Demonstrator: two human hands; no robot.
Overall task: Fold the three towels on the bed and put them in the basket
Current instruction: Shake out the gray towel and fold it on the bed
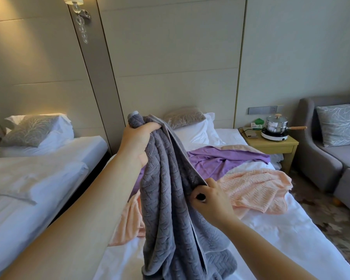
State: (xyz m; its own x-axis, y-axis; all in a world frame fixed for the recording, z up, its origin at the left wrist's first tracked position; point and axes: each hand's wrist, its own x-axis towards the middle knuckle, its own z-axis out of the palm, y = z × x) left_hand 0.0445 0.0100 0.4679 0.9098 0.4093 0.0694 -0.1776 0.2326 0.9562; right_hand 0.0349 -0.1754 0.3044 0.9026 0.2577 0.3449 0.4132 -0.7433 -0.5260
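A grey textured towel (170,209) hangs in front of me over the white bed (281,239). My left hand (138,138) grips its bunched top corner, raised high. My right hand (210,199) pinches the towel's right edge lower down. A peach towel (257,190) lies crumpled on the bed to the right, with part of it showing at the left of the grey one. A purple towel (220,160) lies spread behind, near the pillows. No basket is in view.
A second white bed (38,178) stands at the left across a narrow gap. A wooden nightstand (279,145) at the right carries a steel pot (276,123) on a hotplate. A grey sofa (331,154) with a cushion stands further right.
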